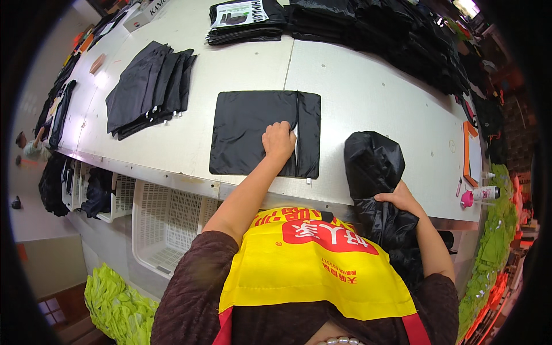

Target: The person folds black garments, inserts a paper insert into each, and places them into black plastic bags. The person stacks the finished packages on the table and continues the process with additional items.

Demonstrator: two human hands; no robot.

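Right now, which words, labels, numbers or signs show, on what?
Wording not copied; places only.
Yellow apron: red print, and white characters on a red panel.
White label on black stack: dark bold lettering.
White box, upper left: dark lettering.
Bottle: too small to read.
White tag on flat black pouch: too small to read.

The flat black panel [247,129] looks like smooth, faintly shiny cloth and the crumpled black bundle [372,164] like glossier, wrinkled fabric, beside a smooth, sheen-catching tabletop [339,75], a perforated plastic basket [172,214], a smooth yellow apron [264,284] and rough-textured cloth sleeves [192,276].
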